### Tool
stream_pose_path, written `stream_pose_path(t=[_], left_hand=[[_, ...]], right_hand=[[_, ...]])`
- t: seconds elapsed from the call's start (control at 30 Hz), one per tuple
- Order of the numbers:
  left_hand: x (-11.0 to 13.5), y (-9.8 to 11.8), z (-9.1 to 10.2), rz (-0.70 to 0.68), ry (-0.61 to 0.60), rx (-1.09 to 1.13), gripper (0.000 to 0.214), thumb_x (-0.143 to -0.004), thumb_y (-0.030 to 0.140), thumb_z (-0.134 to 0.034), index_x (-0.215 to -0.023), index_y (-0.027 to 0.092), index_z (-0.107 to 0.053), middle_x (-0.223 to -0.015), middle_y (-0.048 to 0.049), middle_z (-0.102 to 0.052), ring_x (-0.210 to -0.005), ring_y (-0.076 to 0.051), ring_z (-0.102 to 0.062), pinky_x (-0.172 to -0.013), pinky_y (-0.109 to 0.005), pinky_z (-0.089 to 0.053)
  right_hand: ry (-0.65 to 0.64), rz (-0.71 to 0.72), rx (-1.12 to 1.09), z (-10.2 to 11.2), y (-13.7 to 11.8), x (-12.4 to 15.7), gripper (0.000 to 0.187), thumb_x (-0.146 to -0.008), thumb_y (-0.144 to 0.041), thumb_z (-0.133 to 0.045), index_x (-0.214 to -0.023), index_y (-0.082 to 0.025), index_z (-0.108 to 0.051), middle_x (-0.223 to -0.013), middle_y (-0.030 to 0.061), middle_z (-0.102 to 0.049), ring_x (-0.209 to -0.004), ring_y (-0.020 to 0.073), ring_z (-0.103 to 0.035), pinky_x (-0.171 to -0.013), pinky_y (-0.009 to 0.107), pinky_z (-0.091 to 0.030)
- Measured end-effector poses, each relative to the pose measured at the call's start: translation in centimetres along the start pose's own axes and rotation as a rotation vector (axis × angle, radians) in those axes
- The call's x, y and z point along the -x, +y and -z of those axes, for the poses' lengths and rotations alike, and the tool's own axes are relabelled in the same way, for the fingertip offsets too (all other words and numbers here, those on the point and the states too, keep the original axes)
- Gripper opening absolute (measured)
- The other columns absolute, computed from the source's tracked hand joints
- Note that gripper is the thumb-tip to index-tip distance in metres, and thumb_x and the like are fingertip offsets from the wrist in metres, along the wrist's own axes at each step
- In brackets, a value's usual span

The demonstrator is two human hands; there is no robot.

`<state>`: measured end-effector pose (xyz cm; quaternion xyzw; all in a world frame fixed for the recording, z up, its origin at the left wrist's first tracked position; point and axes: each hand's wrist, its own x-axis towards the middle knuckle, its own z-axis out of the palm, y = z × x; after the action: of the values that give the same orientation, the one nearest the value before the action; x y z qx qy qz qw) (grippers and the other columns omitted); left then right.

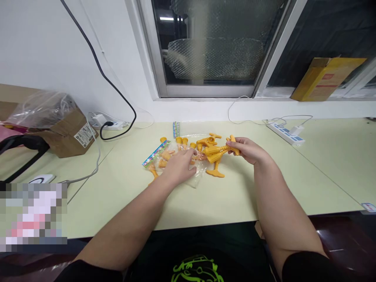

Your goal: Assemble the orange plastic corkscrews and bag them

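Pale green counter point(223, 199) is stretching below the window point(211, 47), with yellow plastic toy parts point(188, 143) lying at centre; our right hand point(246, 150) is gripping a joined yellow piece point(214, 153) by its end, while our left hand point(179, 166) is lying open on a clear plastic bag point(199, 172)

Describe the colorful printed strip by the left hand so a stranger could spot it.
On the green desk, find the heap of orange plastic pieces. Beside the left hand lies a long slanted printed strip, its colours standing out from the orange.
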<state>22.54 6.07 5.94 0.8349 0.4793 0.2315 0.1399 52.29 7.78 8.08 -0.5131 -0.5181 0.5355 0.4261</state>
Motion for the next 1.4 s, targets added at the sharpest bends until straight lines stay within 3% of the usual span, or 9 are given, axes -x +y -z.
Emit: stream_pose_path(t=[0.13, 0.23, 0.43, 0.57, 0.73, 0.9, 1.07, 1.27, 1.4], left_hand=[[-0.5, -0.5, 0.0, 0.073, 0.098, 0.076, 0.019, -0.085, 0.022, -0.060, -0.104, 0.025, -0.062, -0.085, -0.0027, -0.068, -0.077, -0.023, -0.063, -0.067, -0.032, -0.040], [-0.7, -0.5, 0.3, 0.011, 0.167, 0.103, 0.009, -0.090, 0.026, -0.057, -0.095, 0.022, -0.064, -0.084, -0.0036, -0.068, -0.078, -0.021, -0.062, -0.070, -0.031, -0.042], [-0.7, -0.2, 0.2, -0.071, 0.212, 0.150, 0.015, -0.097, 0.030, -0.055, -0.098, 0.021, -0.067, -0.089, -0.0060, -0.070, -0.080, -0.021, -0.062, -0.078, -0.033, -0.045], [-0.7, -0.4, -0.1, -0.108, 0.230, 0.131, 0.017, -0.100, 0.029, -0.052, -0.100, 0.020, -0.066, -0.094, -0.0074, -0.070, -0.086, -0.021, -0.064, -0.081, -0.033, -0.046], [-0.8, -0.6, -0.3, -0.169, 0.260, 0.091, 0.016, -0.100, 0.026, -0.051, -0.097, 0.020, -0.065, -0.095, -0.0071, -0.070, -0.086, -0.021, -0.064, -0.078, -0.033, -0.047], [-0.8, -0.4, -0.6, -0.316, 0.290, 0.076, 0.014, -0.101, 0.025, -0.051, -0.097, 0.020, -0.063, -0.092, -0.0055, -0.070, -0.085, -0.020, -0.064, -0.077, -0.034, -0.049], [-0.8, -0.2, -1.3, -0.471, 0.270, 0.000, 0.015, -0.103, 0.025, -0.049, -0.099, 0.020, -0.063, -0.091, -0.0067, -0.069, -0.089, -0.022, -0.062, -0.084, -0.039, -0.049], [-0.6, 0.4, -2.0, -0.432, 0.349, 0.075, 0.013, -0.103, 0.024, -0.048, -0.098, 0.020, -0.059, -0.091, -0.0064, -0.067, -0.087, -0.021, -0.059, -0.082, -0.038, -0.047], [-0.7, 0.5, -1.8, -0.283, 0.476, 0.192, 0.011, -0.102, 0.027, -0.050, -0.098, 0.020, -0.057, -0.089, -0.0053, -0.066, -0.082, -0.019, -0.060, -0.077, -0.035, -0.047]], right_hand=[[-0.142, -0.013, 0.150, -0.6, 0.3, 0.0, 0.043, -0.070, -0.052, -0.090, -0.084, -0.016, -0.071, -0.073, 0.0022, -0.065, -0.057, 0.0095, -0.051, -0.047, 0.022, -0.038], [-0.123, -0.062, 0.086, -2.6, 0.7, -0.4, 0.044, -0.067, -0.050, -0.092, -0.081, -0.017, -0.068, -0.066, -0.0010, -0.059, -0.053, 0.0082, -0.047, -0.042, 0.021, -0.033], [-0.086, -0.112, -0.205, -7.1, 1.9, -1.2, 0.035, -0.078, -0.046, -0.086, -0.091, -0.016, -0.071, -0.080, 0.0072, -0.070, -0.063, 0.0153, -0.064, -0.052, 0.025, -0.058], [-0.162, -0.113, -0.260, -9.0, 2.9, -1.2, 0.034, -0.080, -0.047, -0.085, -0.090, -0.018, -0.070, -0.079, 0.0050, -0.070, -0.063, 0.0134, -0.063, -0.055, 0.024, -0.059], [-0.293, -0.047, -0.144, -9.0, 3.5, -1.2, 0.042, -0.073, -0.049, -0.089, -0.094, -0.019, -0.069, -0.076, -0.0015, -0.066, -0.061, 0.0093, -0.057, -0.058, 0.022, -0.050], [-0.218, 0.112, -0.136, -7.8, 3.0, -1.3, 0.052, -0.068, -0.042, -0.093, -0.107, -0.023, -0.064, -0.088, 0.0007, -0.071, -0.080, 0.0168, -0.065, -0.073, 0.029, -0.053], [-0.265, 0.087, -0.165, -10.0, 4.0, -1.4, 0.033, -0.079, -0.048, -0.082, -0.092, -0.024, -0.064, -0.090, 0.0038, -0.071, -0.087, 0.0220, -0.068, -0.085, 0.038, -0.056], [-0.180, 0.156, -0.179, -11.7, 5.0, -1.2, 0.041, -0.086, -0.035, -0.069, -0.123, -0.033, -0.051, -0.101, -0.0004, -0.066, -0.091, 0.0204, -0.066, -0.082, 0.037, -0.055], [-0.220, 0.236, -0.138, -11.1, 4.2, -0.6, 0.033, -0.089, -0.036, -0.065, -0.116, -0.032, -0.046, -0.102, -0.0006, -0.063, -0.092, 0.0205, -0.065, -0.081, 0.038, -0.056]])
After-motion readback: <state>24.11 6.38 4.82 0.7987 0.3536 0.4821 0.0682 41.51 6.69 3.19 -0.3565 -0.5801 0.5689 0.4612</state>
